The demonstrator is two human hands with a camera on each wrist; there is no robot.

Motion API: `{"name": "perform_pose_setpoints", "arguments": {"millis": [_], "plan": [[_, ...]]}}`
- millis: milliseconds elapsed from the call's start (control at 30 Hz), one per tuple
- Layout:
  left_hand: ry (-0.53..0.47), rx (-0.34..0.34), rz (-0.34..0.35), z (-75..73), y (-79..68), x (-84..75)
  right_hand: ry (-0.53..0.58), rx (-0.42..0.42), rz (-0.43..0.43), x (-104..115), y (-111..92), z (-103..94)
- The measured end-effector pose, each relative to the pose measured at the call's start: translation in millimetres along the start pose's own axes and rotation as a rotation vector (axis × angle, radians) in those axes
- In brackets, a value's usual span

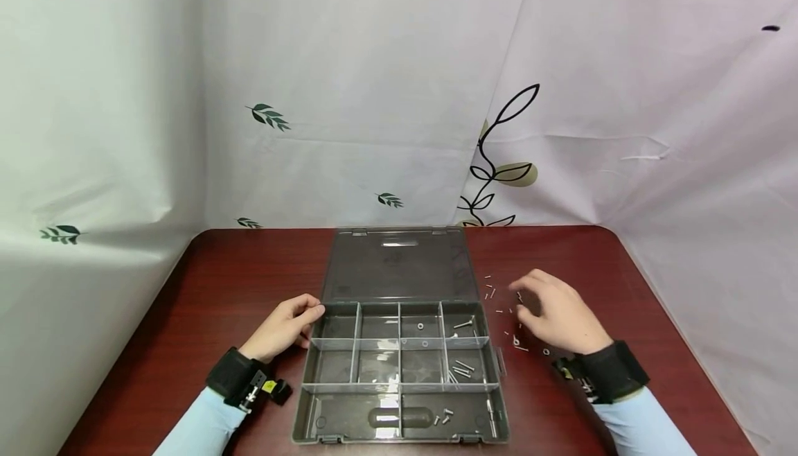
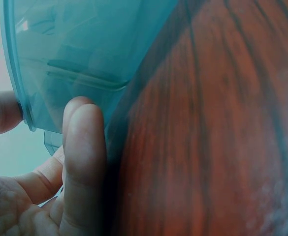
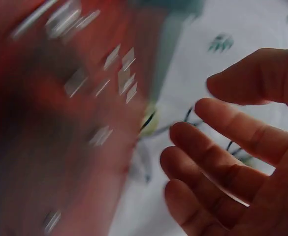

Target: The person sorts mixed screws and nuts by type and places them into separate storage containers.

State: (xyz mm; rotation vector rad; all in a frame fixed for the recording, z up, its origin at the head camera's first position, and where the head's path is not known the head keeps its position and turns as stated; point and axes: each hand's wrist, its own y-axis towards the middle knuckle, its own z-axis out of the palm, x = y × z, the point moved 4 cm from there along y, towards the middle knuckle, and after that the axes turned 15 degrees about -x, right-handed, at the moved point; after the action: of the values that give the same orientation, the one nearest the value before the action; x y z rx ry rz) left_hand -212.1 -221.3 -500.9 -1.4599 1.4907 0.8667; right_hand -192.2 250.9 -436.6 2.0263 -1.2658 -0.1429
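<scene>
A grey see-through compartment box [image 1: 346, 411] lies on the table with its lid [image 1: 399, 269] folded back flat. My left hand [image 1: 283, 324] grips the box's upper left corner; in the left wrist view the wall sits between the thumb and the fingers [image 2: 84, 142]. Over the table to the right of the box, my right hand [image 1: 561, 310] hovers with its fingers apart and nothing in them. Below and beside it lie several loose small screws [image 1: 521, 348] and a nut [image 1: 546, 352]. They look blurred in the right wrist view.
Inside the box, several longer screws [image 1: 463, 371] lie in a right-hand compartment, short screws [image 1: 446, 413] in the front right one, and nuts [image 1: 420, 326] at the back. A white patterned curtain [image 1: 374, 95] hangs behind and beside the dark red table [image 1: 249, 262].
</scene>
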Motion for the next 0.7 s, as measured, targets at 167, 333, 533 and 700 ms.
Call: {"name": "perform_pose_setpoints", "arguments": {"millis": [167, 333, 533, 700], "plan": [[0.007, 0.007, 0.01, 0.1, 0.9, 0.7, -0.11, 0.121, 0.102, -35.6, -28.1, -10.7], [0.001, 0.011, 0.013, -0.4, 0.1, 2.8, -0.162, 0.159, 0.143, -50.6, -41.4, -13.0], [-0.001, -0.001, 0.004, 0.6, 1.3, 2.7, -0.166, 0.163, 0.185, -54.4, -43.4, -11.0], [0.002, -0.008, -0.004, 1.6, 2.5, 2.3, -0.166, 0.183, 0.223, -54.3, -44.4, -8.4]]}}
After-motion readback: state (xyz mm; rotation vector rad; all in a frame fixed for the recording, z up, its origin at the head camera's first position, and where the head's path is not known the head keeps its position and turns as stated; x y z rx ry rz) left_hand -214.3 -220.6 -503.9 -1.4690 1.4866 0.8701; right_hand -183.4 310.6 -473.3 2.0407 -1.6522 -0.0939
